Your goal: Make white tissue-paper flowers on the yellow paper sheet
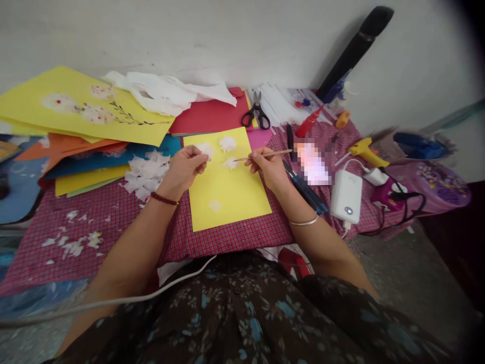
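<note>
A yellow sheet (231, 197) lies on the checked cloth in front of me. On its upper part are white paper flowers (227, 144), and lower down is a small pale paper square (215, 205). My right hand (267, 164) pinches a thin wooden stick (278, 152), whose narrow tip points left to the lower white flower (231, 163). Over the sheet's left edge, my left hand (189, 166) has thumb and fingers pinched together beside a white paper piece (205, 149); whether they grip it is unclear.
White paper petals (147, 174) are heaped left of the sheet, with scraps (74, 247) farther left. A decorated yellow sheet (83, 108) tops coloured papers. Black scissors (256, 112) lie behind. To the right are a red tube (308, 121), white power bank (346, 194) and yellow glue gun (367, 151).
</note>
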A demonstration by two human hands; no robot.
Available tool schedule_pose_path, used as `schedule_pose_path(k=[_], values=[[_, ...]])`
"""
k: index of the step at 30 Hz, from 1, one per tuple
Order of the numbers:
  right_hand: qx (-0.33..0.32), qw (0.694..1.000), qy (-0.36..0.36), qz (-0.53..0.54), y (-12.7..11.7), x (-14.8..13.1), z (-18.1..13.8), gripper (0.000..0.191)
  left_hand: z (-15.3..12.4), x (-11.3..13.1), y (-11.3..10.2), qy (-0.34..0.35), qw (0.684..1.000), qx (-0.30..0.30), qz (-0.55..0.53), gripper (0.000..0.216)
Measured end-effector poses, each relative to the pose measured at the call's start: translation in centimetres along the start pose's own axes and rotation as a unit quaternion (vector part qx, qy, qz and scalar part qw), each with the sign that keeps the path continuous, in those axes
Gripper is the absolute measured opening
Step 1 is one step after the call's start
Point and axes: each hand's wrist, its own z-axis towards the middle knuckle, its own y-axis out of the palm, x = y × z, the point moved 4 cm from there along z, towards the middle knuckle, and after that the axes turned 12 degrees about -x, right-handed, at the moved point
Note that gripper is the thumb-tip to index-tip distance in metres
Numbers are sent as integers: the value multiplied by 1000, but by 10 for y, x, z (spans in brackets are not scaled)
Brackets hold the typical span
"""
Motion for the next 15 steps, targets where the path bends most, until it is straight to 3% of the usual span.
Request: schedule_pose_path(k=[7, 15], values=[[-50, 997, 27, -60, 7, 14, 2, 33, 4, -17, -6, -72, 997, -31, 19, 16], [-19, 997, 28, -65, 12, 18, 6, 29, 5, -22, -5, -76, 985, -91, 122, 8]])
